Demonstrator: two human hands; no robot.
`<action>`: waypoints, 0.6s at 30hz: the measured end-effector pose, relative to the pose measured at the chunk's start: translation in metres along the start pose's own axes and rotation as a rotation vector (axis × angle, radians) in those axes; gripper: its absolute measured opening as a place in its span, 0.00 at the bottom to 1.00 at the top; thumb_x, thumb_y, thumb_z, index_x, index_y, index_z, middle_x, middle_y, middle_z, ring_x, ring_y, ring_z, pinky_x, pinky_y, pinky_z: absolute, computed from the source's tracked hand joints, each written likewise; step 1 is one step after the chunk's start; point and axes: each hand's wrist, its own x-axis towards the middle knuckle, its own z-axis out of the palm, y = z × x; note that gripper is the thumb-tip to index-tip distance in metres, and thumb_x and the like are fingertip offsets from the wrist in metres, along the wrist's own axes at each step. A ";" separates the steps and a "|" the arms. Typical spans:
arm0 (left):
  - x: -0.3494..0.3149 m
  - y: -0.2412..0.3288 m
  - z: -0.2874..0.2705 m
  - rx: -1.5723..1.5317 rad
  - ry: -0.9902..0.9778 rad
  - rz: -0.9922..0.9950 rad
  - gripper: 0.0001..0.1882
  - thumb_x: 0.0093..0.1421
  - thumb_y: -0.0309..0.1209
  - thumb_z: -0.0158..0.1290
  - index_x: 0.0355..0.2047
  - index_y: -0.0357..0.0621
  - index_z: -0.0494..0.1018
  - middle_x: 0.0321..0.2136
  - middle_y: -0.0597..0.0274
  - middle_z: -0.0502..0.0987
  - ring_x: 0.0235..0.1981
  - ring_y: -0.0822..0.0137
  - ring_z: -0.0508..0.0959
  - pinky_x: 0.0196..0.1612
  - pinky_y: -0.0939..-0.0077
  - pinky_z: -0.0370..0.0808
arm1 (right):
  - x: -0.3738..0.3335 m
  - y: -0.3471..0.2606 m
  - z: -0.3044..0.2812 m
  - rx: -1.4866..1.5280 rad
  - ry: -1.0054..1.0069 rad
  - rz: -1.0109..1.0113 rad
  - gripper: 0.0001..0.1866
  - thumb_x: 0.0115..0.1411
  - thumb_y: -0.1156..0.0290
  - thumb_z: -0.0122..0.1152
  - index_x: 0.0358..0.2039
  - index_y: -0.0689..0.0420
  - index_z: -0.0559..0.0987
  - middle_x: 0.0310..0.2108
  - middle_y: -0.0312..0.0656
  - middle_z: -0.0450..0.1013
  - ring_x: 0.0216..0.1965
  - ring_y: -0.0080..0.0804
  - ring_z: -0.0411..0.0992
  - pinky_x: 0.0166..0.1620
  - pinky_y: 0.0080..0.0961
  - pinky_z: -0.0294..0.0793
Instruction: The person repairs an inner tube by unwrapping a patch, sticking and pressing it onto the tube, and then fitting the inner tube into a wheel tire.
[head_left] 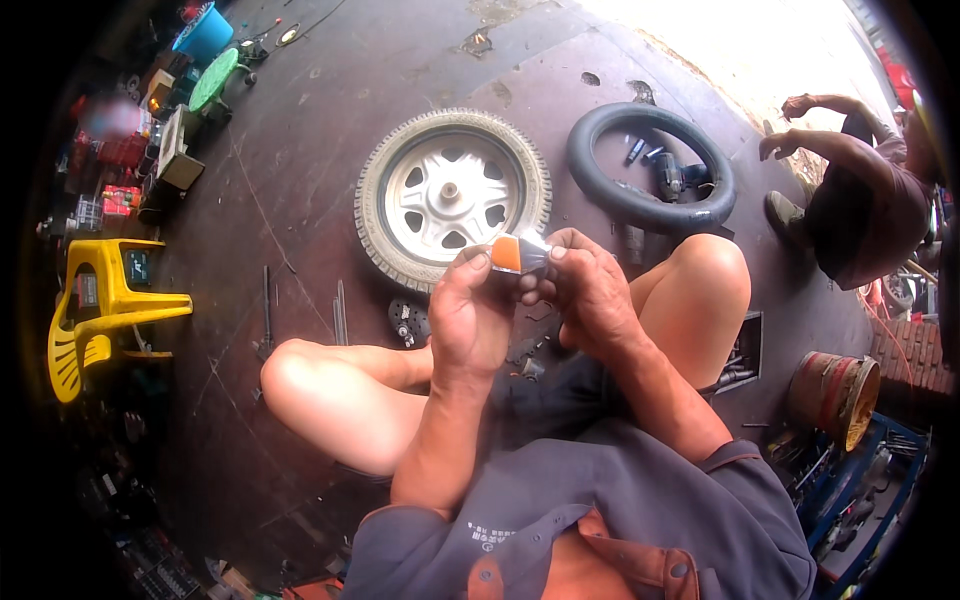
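Above my lap, both hands meet at a small flat patch (506,253), orange on its left side and dark, shiny grey on its right. My left hand (468,322) pinches the orange side near the thumb tip. The grey end is gripped by my right hand (597,292), with its thumb on top and fingers curled beneath. Just beyond lies a wheel (450,190) with a silvery spoked rim and knobbly tyre, flat on the floor. To its right rests a black inner tube (592,150), with a power tool (672,178) lying inside its ring.
Another person (860,190) squats at the right. A yellow plastic chair (120,290) stands at the left, below a green stool (213,80) and blue bucket (203,35). A rusty bucket (815,390) and blue rack (868,470) are on the right. Metal rods (340,315) lie on the floor.
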 end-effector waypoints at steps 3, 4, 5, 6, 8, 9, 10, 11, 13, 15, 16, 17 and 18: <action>0.002 -0.004 -0.007 -0.062 -0.011 0.015 0.16 0.61 0.34 0.44 0.41 0.34 0.73 0.33 0.51 0.78 0.32 0.61 0.77 0.37 0.66 0.73 | 0.000 0.000 0.000 0.001 0.020 -0.010 0.10 0.62 0.70 0.47 0.39 0.64 0.70 0.35 0.48 0.74 0.35 0.33 0.75 0.42 0.29 0.76; 0.002 -0.004 -0.008 -0.114 -0.008 0.001 0.16 0.62 0.34 0.44 0.41 0.35 0.73 0.33 0.51 0.78 0.32 0.60 0.77 0.37 0.66 0.73 | -0.001 0.000 0.001 0.032 0.033 -0.011 0.10 0.62 0.71 0.46 0.39 0.64 0.70 0.36 0.49 0.74 0.37 0.34 0.76 0.42 0.30 0.77; 0.002 -0.004 -0.009 -0.165 -0.005 -0.012 0.16 0.62 0.34 0.43 0.41 0.35 0.73 0.33 0.51 0.78 0.33 0.60 0.77 0.38 0.65 0.73 | -0.001 0.000 0.002 0.063 0.046 -0.011 0.10 0.61 0.71 0.46 0.40 0.64 0.69 0.37 0.50 0.74 0.38 0.35 0.76 0.43 0.31 0.77; 0.002 -0.004 -0.010 -0.166 -0.005 -0.011 0.16 0.62 0.34 0.43 0.41 0.35 0.73 0.33 0.51 0.78 0.33 0.60 0.77 0.38 0.65 0.73 | -0.002 -0.003 0.006 0.062 0.045 -0.010 0.10 0.61 0.71 0.46 0.40 0.64 0.69 0.37 0.50 0.74 0.38 0.35 0.76 0.43 0.31 0.77; 0.001 -0.002 -0.012 -0.257 -0.144 0.008 0.15 0.63 0.32 0.45 0.46 0.35 0.71 0.36 0.54 0.79 0.38 0.60 0.77 0.45 0.59 0.74 | -0.005 -0.008 0.015 0.151 0.080 -0.059 0.08 0.62 0.69 0.49 0.36 0.60 0.68 0.34 0.49 0.74 0.37 0.37 0.76 0.41 0.28 0.78; 0.002 0.000 -0.015 -0.258 -0.146 0.007 0.15 0.63 0.32 0.45 0.46 0.35 0.71 0.36 0.54 0.79 0.38 0.60 0.77 0.45 0.59 0.74 | -0.004 -0.010 0.014 0.150 0.080 -0.061 0.08 0.62 0.69 0.49 0.36 0.60 0.68 0.34 0.49 0.74 0.37 0.37 0.76 0.41 0.28 0.78; 0.004 0.003 -0.019 -0.220 -0.093 0.045 0.15 0.63 0.32 0.45 0.45 0.35 0.71 0.36 0.53 0.79 0.39 0.59 0.78 0.46 0.57 0.75 | -0.003 -0.012 0.010 0.117 0.117 -0.110 0.08 0.62 0.69 0.48 0.36 0.60 0.68 0.35 0.50 0.73 0.36 0.38 0.76 0.41 0.29 0.78; 0.006 0.006 -0.020 -0.181 -0.042 0.081 0.15 0.63 0.31 0.44 0.45 0.34 0.72 0.36 0.53 0.79 0.40 0.57 0.78 0.47 0.55 0.76 | -0.003 -0.015 0.004 0.084 0.155 -0.160 0.08 0.61 0.69 0.48 0.36 0.60 0.68 0.36 0.51 0.73 0.36 0.40 0.77 0.41 0.30 0.78; 0.008 0.005 -0.020 -0.177 -0.079 0.096 0.14 0.64 0.30 0.44 0.44 0.34 0.72 0.37 0.52 0.80 0.41 0.56 0.79 0.46 0.57 0.78 | -0.004 -0.019 -0.009 -0.019 0.133 -0.198 0.07 0.61 0.69 0.49 0.36 0.59 0.69 0.34 0.47 0.73 0.37 0.38 0.77 0.40 0.33 0.78; 0.014 0.000 -0.019 -0.006 0.127 0.260 0.14 0.63 0.32 0.45 0.43 0.36 0.73 0.35 0.53 0.79 0.36 0.60 0.80 0.43 0.63 0.78 | -0.009 -0.037 -0.015 -0.947 0.084 -0.004 0.09 0.60 0.69 0.54 0.37 0.58 0.70 0.32 0.46 0.74 0.36 0.42 0.76 0.38 0.35 0.76; 0.019 -0.003 -0.015 0.012 0.131 0.295 0.13 0.63 0.32 0.46 0.43 0.37 0.73 0.35 0.54 0.80 0.36 0.62 0.80 0.42 0.64 0.79 | -0.011 -0.040 -0.024 -1.343 0.008 -0.087 0.14 0.56 0.68 0.59 0.40 0.59 0.70 0.32 0.49 0.73 0.38 0.44 0.75 0.39 0.40 0.73; 0.024 -0.005 -0.011 0.029 0.134 0.329 0.12 0.63 0.31 0.46 0.42 0.37 0.73 0.35 0.54 0.80 0.36 0.64 0.80 0.42 0.66 0.79 | -0.014 -0.042 -0.038 -1.520 -0.085 -0.314 0.17 0.54 0.68 0.62 0.43 0.58 0.72 0.33 0.49 0.74 0.37 0.50 0.73 0.39 0.44 0.72; 0.029 -0.006 -0.008 0.055 0.153 0.338 0.12 0.63 0.31 0.47 0.42 0.37 0.73 0.35 0.54 0.80 0.36 0.64 0.80 0.42 0.66 0.79 | -0.016 -0.042 -0.048 -1.602 -0.108 -0.436 0.17 0.53 0.69 0.63 0.42 0.59 0.74 0.34 0.48 0.74 0.39 0.49 0.73 0.41 0.42 0.73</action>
